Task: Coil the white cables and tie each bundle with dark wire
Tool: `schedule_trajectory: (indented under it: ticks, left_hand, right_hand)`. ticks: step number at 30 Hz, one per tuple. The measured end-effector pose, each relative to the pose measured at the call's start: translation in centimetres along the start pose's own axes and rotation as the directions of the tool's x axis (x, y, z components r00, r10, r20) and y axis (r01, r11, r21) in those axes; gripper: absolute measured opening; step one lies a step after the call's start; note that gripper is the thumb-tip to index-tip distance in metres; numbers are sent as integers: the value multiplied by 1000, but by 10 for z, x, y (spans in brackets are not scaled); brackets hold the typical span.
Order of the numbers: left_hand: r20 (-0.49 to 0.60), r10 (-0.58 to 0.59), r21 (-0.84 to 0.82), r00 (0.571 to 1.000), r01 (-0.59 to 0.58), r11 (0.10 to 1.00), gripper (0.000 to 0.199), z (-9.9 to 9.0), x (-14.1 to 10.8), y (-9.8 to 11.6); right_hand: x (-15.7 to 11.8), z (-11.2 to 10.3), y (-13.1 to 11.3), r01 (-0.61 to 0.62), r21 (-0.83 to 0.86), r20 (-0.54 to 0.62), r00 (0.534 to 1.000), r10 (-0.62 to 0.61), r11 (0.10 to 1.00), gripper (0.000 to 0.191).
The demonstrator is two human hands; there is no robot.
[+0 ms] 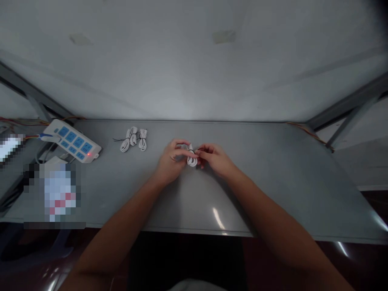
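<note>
Over the middle of the grey table, my left hand [174, 159] grips a small coiled white cable [192, 161] between its thumb and fingers. A thin black twist tie crosses the middle of the coil. My right hand [212, 157] is closed in a pinch at the coil's right side, its fingertips at the tie; the tie's end is mostly hidden by them. To the left lie further white cable bundles [132, 137] bound with black ties, and another cable bundle [142, 141] stands right beside them.
A white power strip [77, 141] with blue sockets and a lit red light lies at the left, a plug in it. In front of it is a blurred-out item [60, 194]. The table [273, 182] meets a pale wall [182, 72] at the back; metal frame posts rise on both sides.
</note>
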State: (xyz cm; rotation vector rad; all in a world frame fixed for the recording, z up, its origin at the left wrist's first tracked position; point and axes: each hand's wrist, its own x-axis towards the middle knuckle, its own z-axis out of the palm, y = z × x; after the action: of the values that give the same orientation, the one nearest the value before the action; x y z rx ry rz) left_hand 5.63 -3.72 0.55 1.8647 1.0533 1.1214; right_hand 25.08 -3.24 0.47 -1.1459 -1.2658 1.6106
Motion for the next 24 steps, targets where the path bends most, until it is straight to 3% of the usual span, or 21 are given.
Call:
schedule_trajectory:
  ticks: [2,5,11,13,15,17,19,21,24]
  left_hand:
    - [9,18,121,1000,-19,992,22,-1,0,0]
    - [48,-93,173,994,84,981,29,-2,0,0]
    - [188,-287,-17,939,295,955,33,-1,3,-3]
    - [207,-409,-159,889,443,882,40,2,4,-6]
    - [230,-544,-342,807,590,731,57,7,5,-8]
    - [279,-582,-455,764,639,621,59,11,6,-7]
    - [296,-536,-489,791,607,626,46,12,5,-5]
    - [259,-466,-484,846,531,696,35,11,4,-3]
    - [198,-376,-410,905,425,807,33,9,3,-4]
  right_hand:
    - [-1,0,-1,12,70,-18,1000,-10,997,26]
    - [-2,1,-1,58,113,-73,996,-50,992,28]
    - [0,0,1,126,33,-79,989,-123,992,31]
    - [0,-2,0,167,-37,-50,984,-168,985,30]
    - [-1,-3,-2,217,-118,8,976,-217,969,27]
    - [-2,-3,-4,268,-215,57,963,-262,939,23]
    - [-2,-3,-2,300,-322,54,953,-299,898,18]
    - [0,-3,1,283,-379,2,952,-305,881,15]
    - [5,-4,7,191,-311,-60,974,-220,931,16]
